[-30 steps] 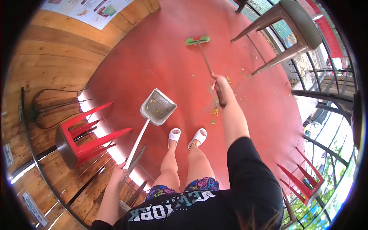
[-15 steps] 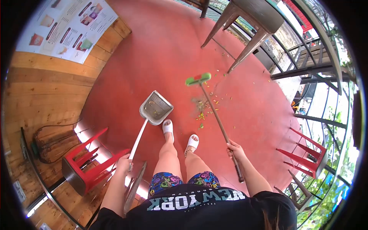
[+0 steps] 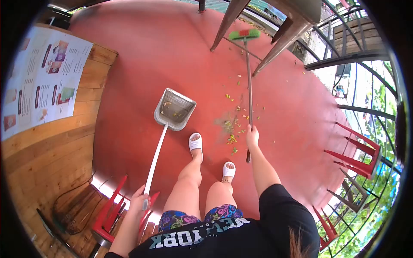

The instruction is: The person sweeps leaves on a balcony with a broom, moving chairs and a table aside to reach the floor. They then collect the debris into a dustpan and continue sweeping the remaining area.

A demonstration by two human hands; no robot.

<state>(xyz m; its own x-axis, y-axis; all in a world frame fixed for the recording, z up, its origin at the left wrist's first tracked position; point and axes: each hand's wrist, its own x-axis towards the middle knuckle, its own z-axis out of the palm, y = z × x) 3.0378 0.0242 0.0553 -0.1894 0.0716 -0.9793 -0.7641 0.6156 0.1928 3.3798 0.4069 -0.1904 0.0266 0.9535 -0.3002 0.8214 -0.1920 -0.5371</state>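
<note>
My left hand is closed around the white handle of a long-handled dustpan, whose grey metal pan rests on the floor left of my feet with a few leaves inside. My right hand grips the brown stick of a broom, with my arm stretched forward. The broom's green and red head is far out, close to the legs of a metal table or stool. Small yellow and green leaves lie scattered on the floor between the dustpan and the broom stick.
A brown metal table or stool stands at the far right with splayed legs. Red stools are at the right by a black railing; another red stool is at lower left. A wooden counter with a menu poster runs along the left.
My right hand has reached forward, carrying the broom head away from me toward the metal legs. The dustpan stays on the floor in my left hand. The camera view has shifted.
</note>
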